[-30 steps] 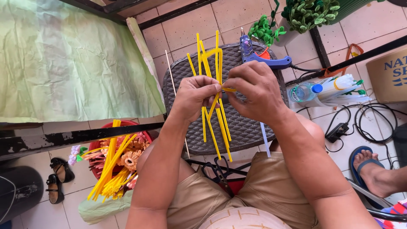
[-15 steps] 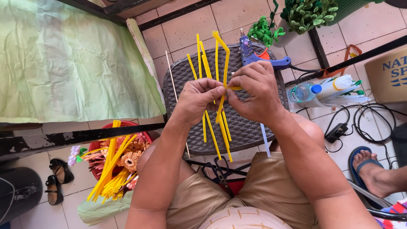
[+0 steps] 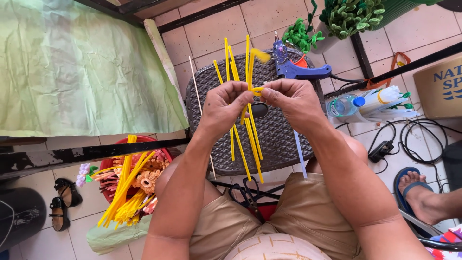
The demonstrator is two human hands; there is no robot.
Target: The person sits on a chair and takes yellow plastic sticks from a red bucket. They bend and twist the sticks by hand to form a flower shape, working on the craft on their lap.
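Both hands pinch a bundle of yellow pipe cleaners above the brown wicker stool: left hand closed around the stems, right hand gripping a bent loop. Blue glue gun lies on the stool's far edge; red basket of flowers sits left of it.

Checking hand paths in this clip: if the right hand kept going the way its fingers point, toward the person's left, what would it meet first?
Probably the left hand, just across the yellow pipe cleaners that the right hand also pinches; their fingertips nearly touch, though depth is unclear.
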